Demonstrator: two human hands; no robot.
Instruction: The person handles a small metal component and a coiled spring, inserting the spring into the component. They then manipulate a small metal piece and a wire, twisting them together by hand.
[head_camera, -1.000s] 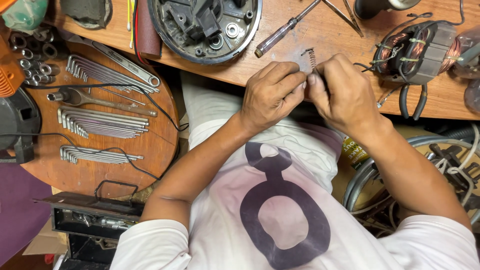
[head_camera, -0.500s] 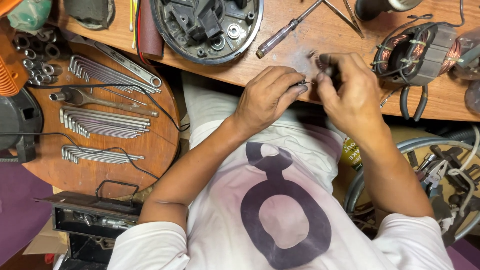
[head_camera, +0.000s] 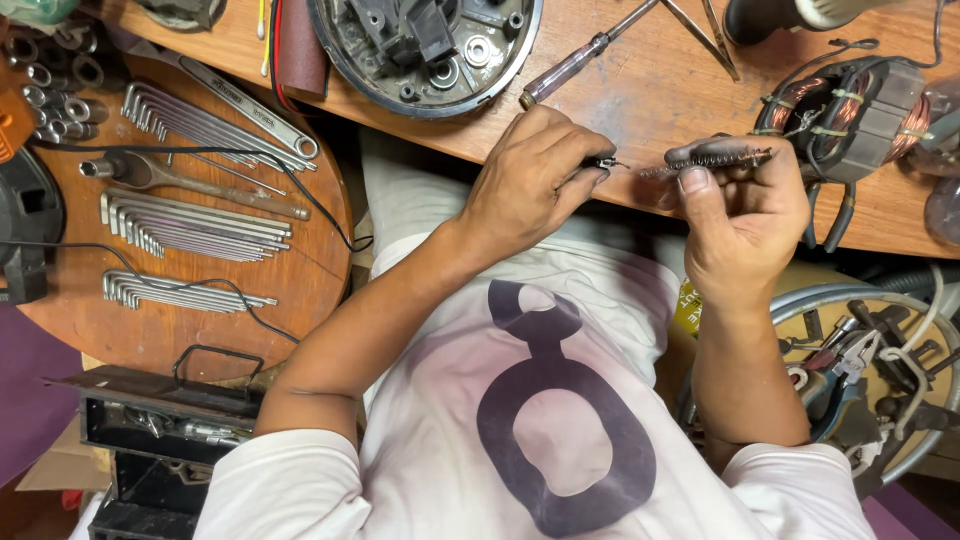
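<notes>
Pinched: small pin (head_camera: 606, 162) in left hand (head_camera: 530, 180) | spring (head_camera: 712, 160) clenched in right hand (head_camera: 745, 215), 3 o'clock | alignment advised over desk (head_camera: 640, 90).

We found open bench top (head_camera: 640, 90) between our left hand (head_camera: 535, 185) and right hand (head_camera: 745, 215), which were held apart at the near edge. Beyond that gap a screwdriver (head_camera: 575, 68) lay slantwise, with the round motor housing (head_camera: 425, 50) behind it blocking the far left. The copper-wound stator (head_camera: 850, 120) crowded the right hand's outer side. To the left, the round board (head_camera: 300, 270) was covered with wrenches (head_camera: 185, 225) and a black cable (head_camera: 250, 160).
</notes>
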